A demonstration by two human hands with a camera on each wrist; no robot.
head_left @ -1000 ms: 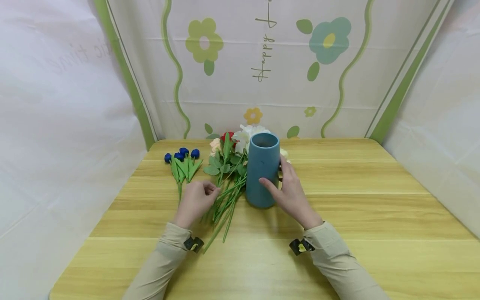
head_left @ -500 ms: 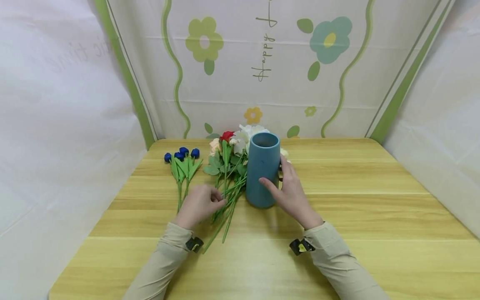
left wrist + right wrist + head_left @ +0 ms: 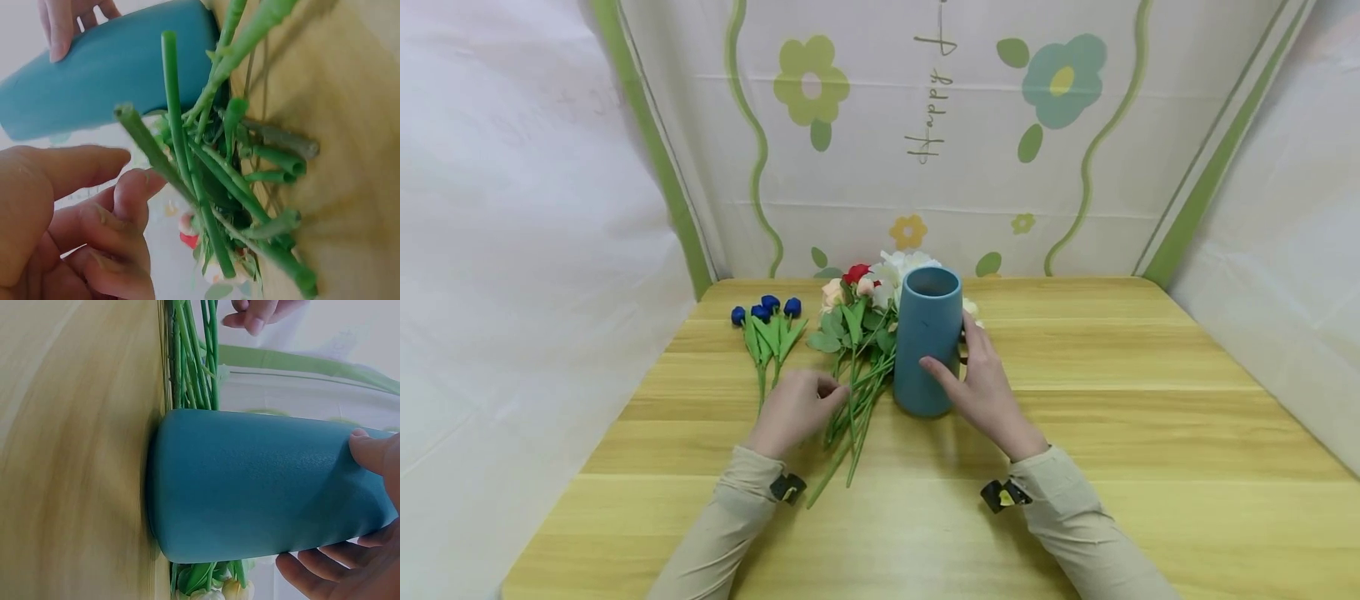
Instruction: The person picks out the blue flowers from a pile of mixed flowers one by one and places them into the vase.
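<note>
A blue vase stands upright on the table. My right hand grips its right side, thumb across the front and fingers round the far side. Left of the vase lies a bundle of artificial flowers with green stems, their red, peach and white heads toward the back, partly hidden by the vase. My left hand hovers at the bundle's left edge. In the left wrist view its fingers are loosely bent, close beside the stem ends, with nothing seen between thumb and fingers.
Several blue tulips with green leaves lie apart at the left, their lower stems behind my left hand. The wooden table ends at a patterned fabric backdrop, with white fabric walls at both sides.
A leafy green stem near my left hand has dropped lower onto the bundle, and the left hand has let it go after shifting slightly right. My right hand and the vase stay put.
</note>
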